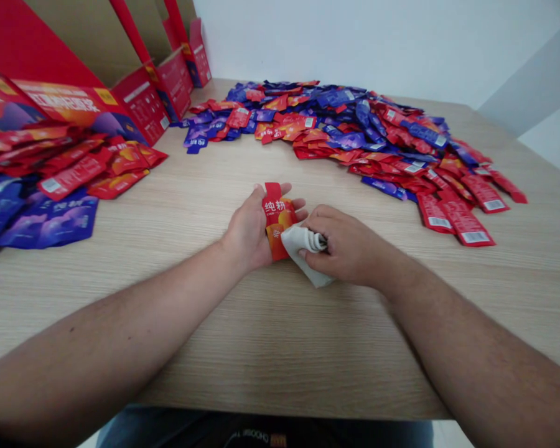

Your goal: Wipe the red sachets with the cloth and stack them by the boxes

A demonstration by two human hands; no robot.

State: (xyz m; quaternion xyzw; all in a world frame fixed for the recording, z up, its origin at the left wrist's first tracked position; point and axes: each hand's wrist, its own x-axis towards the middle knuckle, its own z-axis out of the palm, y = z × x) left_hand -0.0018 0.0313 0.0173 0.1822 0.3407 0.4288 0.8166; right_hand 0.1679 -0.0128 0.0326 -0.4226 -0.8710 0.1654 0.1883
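My left hand (pixel 248 231) is turned palm up above the table, with a red and orange sachet (pixel 279 214) lying across the palm and fingers. White characters show on the sachet's front. From the right, my right hand (pixel 343 242) grips a folded whitish cloth (pixel 310 258), fingers curled round it. The cloth's left corner meets the lower part of the sachet and covers some of its edge.
A wide heap of red and blue sachets (pixel 336 124) spreads over the back and right of the wooden table (pixel 280 348). At left, red sachets (pixel 74 162) and blue sachets (pixel 46 218) lie stacked before open red cartons (pixel 142 102). A white wall stands behind.
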